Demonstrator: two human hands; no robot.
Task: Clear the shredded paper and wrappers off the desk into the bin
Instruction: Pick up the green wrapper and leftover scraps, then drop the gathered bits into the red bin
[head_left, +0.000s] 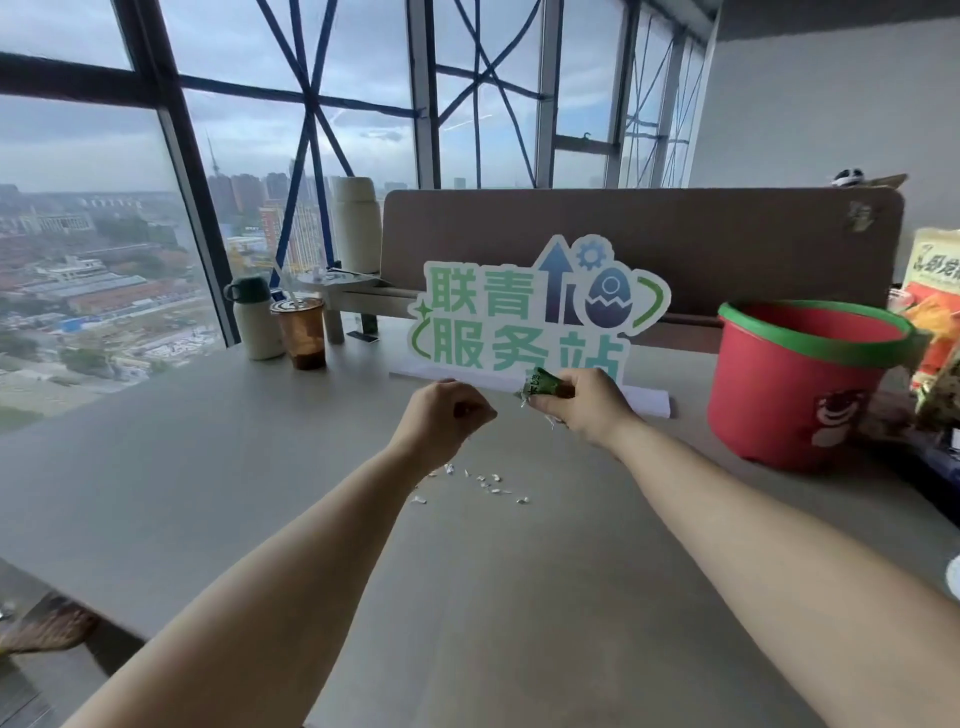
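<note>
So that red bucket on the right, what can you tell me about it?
The bucket looks like red plastic with a thick green rim, round and narrowing toward its base. A pale cartoon figure marks its side. It stands upright and open on the desk, before the brown divider, with snack bags close at its right. Its inside bottom is out of sight.

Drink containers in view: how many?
3. Green-lidded flask far left by the window; brown cup just right of it; tall cream flask behind them, beside the partition. The sign may hide others.
</note>
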